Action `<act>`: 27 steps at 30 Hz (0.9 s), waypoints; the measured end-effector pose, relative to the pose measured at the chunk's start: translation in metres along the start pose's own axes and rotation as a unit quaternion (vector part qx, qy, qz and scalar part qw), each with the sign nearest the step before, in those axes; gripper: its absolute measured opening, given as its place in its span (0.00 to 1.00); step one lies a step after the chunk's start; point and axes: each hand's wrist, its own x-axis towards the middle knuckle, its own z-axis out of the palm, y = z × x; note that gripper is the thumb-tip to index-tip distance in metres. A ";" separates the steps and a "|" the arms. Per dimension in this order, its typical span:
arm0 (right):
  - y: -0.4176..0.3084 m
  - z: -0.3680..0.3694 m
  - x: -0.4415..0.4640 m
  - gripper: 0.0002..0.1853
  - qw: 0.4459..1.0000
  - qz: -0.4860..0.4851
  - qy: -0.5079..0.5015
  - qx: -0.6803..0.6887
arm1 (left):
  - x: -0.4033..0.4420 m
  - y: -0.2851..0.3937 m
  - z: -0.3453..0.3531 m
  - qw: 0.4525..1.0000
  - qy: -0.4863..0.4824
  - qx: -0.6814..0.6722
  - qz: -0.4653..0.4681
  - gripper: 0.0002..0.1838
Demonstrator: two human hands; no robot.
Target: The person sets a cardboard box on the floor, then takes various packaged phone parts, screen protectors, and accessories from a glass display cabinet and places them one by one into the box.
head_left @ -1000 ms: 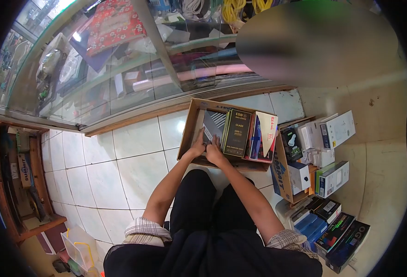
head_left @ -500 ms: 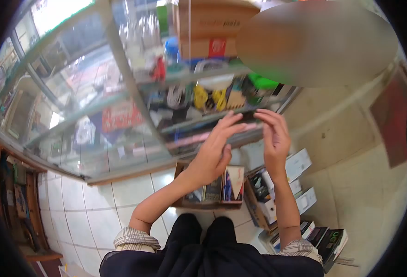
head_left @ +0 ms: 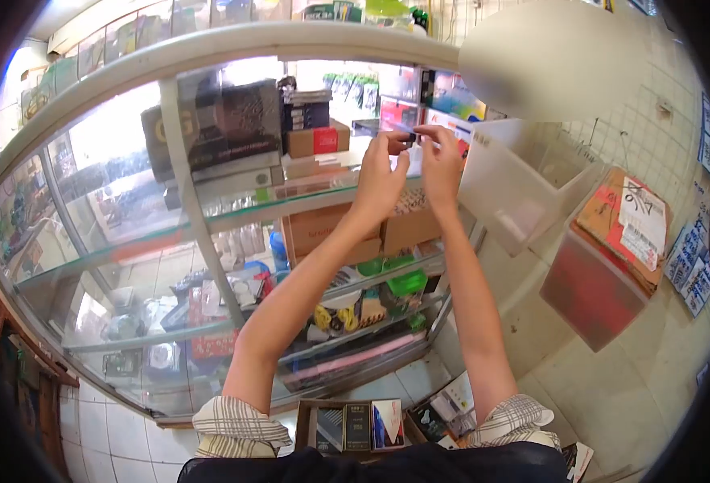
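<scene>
In front of the glass case (head_left: 306,39), level with its upper part, the person holds up two bare hands, side by side. The left hand (head_left: 380,179) has its fingers bent, and the right hand (head_left: 442,173) has its fingers bent too. The tips come very near each other, but I cannot tell if they touch. A small dark thing (head_left: 411,138) shows between the fingertips, also in front of the glass case. It is too tiny to name, and I cannot tell if either hand is pinching it.

Inside the glass case, up high, there is a big black box (head_left: 230,121). Lower down in the case are a bright green thing (head_left: 403,279) and some yellow cords (head_left: 337,319). Near the bottom of the case lies a long pink roll (head_left: 371,354).

To the right of the glass case is a see-through bin (head_left: 500,189). Farther right of the case is a red bin (head_left: 592,290) with a brown packet (head_left: 608,205) on top. On the floor before the case sits a cardboard box (head_left: 300,427) with dark packs (head_left: 357,427) in it.
</scene>
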 end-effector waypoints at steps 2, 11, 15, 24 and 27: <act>0.046 0.017 0.023 0.08 0.999 -0.019 -0.008 -0.045 | 0.033 -0.043 0.015 0.993 -0.068 0.080 -0.059 0.21; 0.170 0.056 0.058 0.34 0.831 0.097 -0.364 -0.410 | 0.085 -0.128 0.022 0.865 -0.225 0.375 -0.245 0.29; 0.143 0.053 0.065 0.36 0.784 0.198 -0.415 -0.417 | 0.096 -0.123 0.018 0.837 -0.279 0.377 -0.282 0.35; 0.159 0.065 0.076 0.38 0.773 0.168 -0.419 -0.446 | 0.096 -0.125 0.017 0.855 -0.245 0.351 -0.294 0.32; 0.158 0.064 0.069 0.37 0.807 0.147 -0.384 -0.424 | 0.095 -0.128 0.017 0.865 -0.233 0.334 -0.293 0.31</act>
